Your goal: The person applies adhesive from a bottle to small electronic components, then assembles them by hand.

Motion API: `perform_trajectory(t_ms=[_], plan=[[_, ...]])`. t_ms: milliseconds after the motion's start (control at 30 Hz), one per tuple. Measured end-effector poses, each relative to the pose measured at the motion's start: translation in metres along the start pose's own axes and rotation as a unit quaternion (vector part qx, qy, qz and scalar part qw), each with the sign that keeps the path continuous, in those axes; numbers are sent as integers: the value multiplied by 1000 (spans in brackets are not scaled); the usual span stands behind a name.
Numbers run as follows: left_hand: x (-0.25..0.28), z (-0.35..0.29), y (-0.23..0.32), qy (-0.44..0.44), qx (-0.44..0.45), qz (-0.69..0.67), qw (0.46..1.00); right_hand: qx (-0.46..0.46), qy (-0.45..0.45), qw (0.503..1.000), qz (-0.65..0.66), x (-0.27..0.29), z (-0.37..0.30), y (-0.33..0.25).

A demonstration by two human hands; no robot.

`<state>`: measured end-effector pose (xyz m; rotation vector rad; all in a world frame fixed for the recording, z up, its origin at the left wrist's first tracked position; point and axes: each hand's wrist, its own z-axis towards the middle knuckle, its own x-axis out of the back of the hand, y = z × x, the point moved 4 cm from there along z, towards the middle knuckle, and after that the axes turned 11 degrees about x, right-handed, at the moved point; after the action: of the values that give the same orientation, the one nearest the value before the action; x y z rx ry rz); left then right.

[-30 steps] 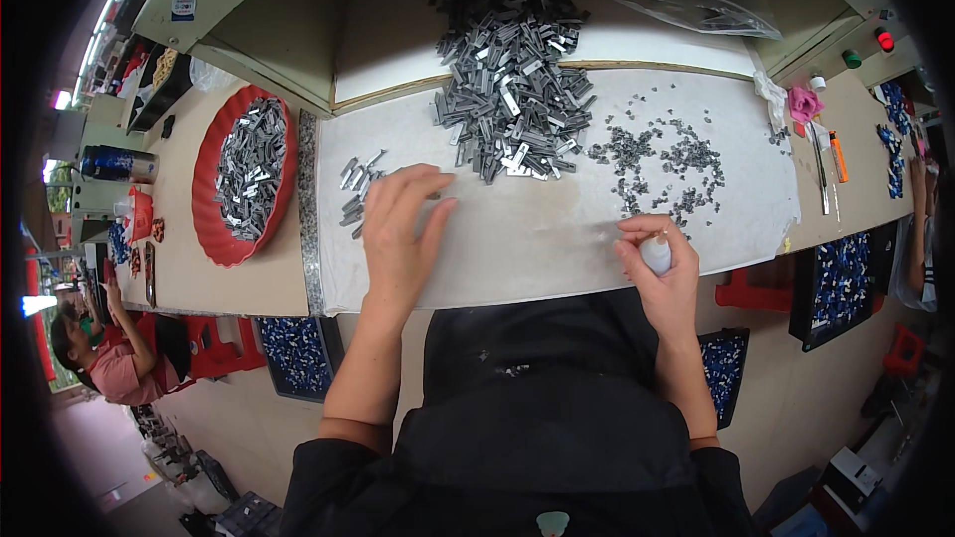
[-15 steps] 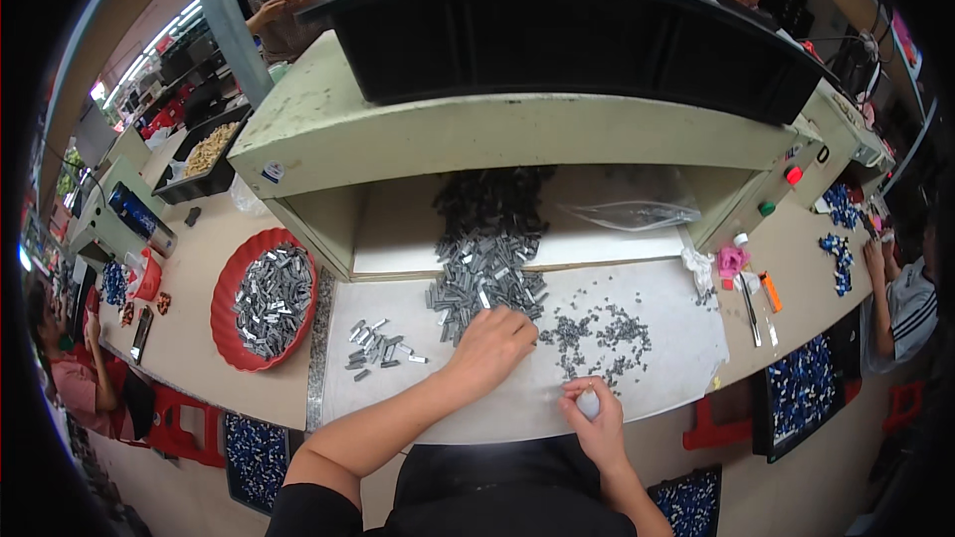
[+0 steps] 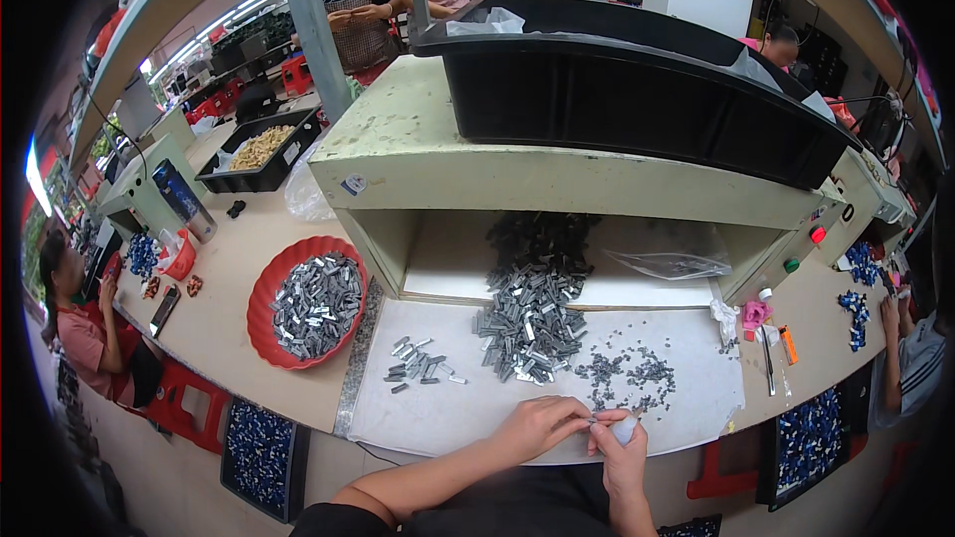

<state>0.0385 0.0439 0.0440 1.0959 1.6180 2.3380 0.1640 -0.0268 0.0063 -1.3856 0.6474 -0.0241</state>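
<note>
My left hand (image 3: 542, 426) is closed in a pinch, its fingertips on a small grey piece (image 3: 595, 420) that they mostly cover. Right against it, my right hand (image 3: 622, 455) wraps round a white, rounded handle (image 3: 624, 429); the working end of that tool is hidden. Both hands meet over the front of a white sheet (image 3: 418, 418). Just beyond them lies a heap of grey metal pieces (image 3: 532, 323), spilling out of a pale green box-like housing (image 3: 567, 179). Tiny dark parts (image 3: 637, 378) are scattered to its right, and a few loose metal pieces (image 3: 423, 366) to its left.
A red fluted bowl (image 3: 261, 323) full of metal pieces stands at left. On the housing rests a large black bin (image 3: 637, 104). Tweezers (image 3: 767, 363) and an orange cutter (image 3: 788, 345) lie at right. Co-workers sit on both sides; bins of blue parts (image 3: 261, 457) stand lower down.
My left hand has left the metal heap and come right and nearer to meet my right hand, which has drawn slightly closer to me. The whole view has shifted.
</note>
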Motion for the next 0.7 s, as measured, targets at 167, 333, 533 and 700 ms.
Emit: perform_trajectory(t_ms=[167, 333, 533, 700], plan=[[2, 0, -2, -70, 69, -149, 984, -18, -34, 999, 31, 0, -3, 4], [-5, -6, -18, -134, 95, -316, 934, -86, -27, 990, 110, -10, -6, -2], [-10, -4, -29, -85, 85, -398, 910, -23, -40, 998, 43, -3, -4, -4], [-11, -4, -31, -68, 185, -420, 886, 18, -68, 997, 25, 9, -6, -9]])
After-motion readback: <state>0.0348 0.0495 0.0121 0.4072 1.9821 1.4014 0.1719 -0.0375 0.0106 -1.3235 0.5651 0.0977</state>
